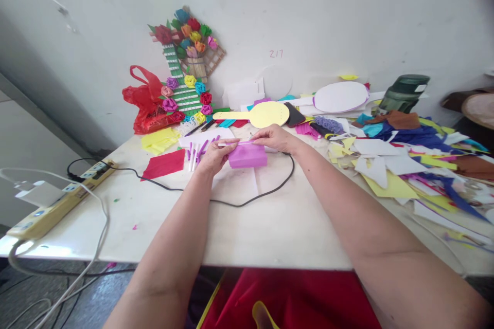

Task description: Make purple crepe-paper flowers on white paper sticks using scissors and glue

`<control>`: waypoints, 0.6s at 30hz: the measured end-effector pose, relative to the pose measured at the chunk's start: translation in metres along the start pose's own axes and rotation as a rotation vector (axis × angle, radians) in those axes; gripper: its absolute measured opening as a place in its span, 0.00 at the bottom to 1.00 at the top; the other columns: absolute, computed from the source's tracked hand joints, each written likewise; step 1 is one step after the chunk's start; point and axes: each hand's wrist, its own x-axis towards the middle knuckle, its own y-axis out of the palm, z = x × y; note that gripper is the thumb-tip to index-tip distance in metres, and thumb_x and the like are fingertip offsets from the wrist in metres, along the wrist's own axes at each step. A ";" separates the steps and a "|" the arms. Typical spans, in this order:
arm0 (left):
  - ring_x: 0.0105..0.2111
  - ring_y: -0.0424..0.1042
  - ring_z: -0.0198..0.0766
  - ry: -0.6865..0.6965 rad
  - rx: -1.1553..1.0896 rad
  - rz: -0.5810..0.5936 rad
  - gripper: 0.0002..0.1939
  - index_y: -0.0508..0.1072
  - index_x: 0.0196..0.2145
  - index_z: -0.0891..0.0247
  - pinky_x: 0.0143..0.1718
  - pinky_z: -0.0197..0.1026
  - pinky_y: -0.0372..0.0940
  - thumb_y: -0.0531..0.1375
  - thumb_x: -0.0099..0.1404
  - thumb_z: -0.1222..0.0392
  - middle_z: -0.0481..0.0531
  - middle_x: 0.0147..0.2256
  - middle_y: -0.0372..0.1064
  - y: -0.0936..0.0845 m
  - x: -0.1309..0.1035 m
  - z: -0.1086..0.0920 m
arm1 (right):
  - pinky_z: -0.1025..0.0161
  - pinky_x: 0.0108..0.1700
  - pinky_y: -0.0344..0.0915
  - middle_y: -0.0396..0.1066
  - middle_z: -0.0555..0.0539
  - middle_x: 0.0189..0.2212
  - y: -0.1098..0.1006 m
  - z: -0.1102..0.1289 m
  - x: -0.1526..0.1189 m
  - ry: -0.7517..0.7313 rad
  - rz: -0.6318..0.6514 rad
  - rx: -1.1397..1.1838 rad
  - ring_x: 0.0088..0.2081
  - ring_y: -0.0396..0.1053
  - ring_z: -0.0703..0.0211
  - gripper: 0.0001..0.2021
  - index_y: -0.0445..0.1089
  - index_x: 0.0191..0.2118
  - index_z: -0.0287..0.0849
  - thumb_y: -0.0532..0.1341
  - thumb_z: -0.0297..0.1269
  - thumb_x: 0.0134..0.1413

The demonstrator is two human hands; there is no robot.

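A sheet of purple paper [247, 156] hangs between my hands above the table, its top edge rolled or wrapped along a thin stick. My left hand [216, 157] pinches the left end, where a pale tip of the stick pokes out. At the right end, my right hand [275, 139] closes its fingers on the same top edge. Just left of my left hand lie several white and purple paper sticks [197, 154]. A white sheet of paper [235, 184] rests on the table under the purple one.
A black cable [239, 205] loops across the table toward a yellow power strip [65, 200]. Red paper [163, 164] lies left. Behind are a pale yellow paddle-shaped cutout [268, 114] and a flower-decorated stand [187, 87]. Paper scraps [386, 164] and a green bottle [403, 93] crowd the right.
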 end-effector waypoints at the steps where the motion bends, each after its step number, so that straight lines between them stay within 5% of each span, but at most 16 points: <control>1: 0.26 0.70 0.34 -0.002 -0.011 -0.001 0.18 0.78 0.31 0.67 0.29 0.36 0.63 0.70 0.38 0.61 0.55 0.27 0.73 0.000 0.000 0.000 | 0.64 0.36 0.63 0.75 0.44 0.31 -0.001 0.000 -0.001 0.014 -0.018 0.031 0.33 0.69 0.59 0.12 0.77 0.34 0.36 0.62 0.37 0.42; 9: 0.23 0.69 0.32 0.006 -0.070 -0.015 0.19 0.78 0.32 0.68 0.28 0.35 0.64 0.70 0.39 0.63 0.53 0.25 0.73 0.001 -0.001 -0.002 | 0.68 0.23 0.57 0.72 0.46 0.24 -0.002 -0.008 -0.001 0.095 -0.122 0.232 0.21 0.61 0.68 0.17 0.76 0.35 0.34 0.65 0.40 0.38; 18: 0.22 0.69 0.31 0.014 -0.090 -0.028 0.18 0.77 0.32 0.67 0.26 0.34 0.63 0.70 0.40 0.64 0.51 0.25 0.73 0.000 -0.001 -0.002 | 0.69 0.21 0.59 0.70 0.48 0.22 -0.002 -0.012 0.000 0.082 -0.090 0.368 0.19 0.61 0.69 0.19 0.75 0.39 0.36 0.67 0.39 0.37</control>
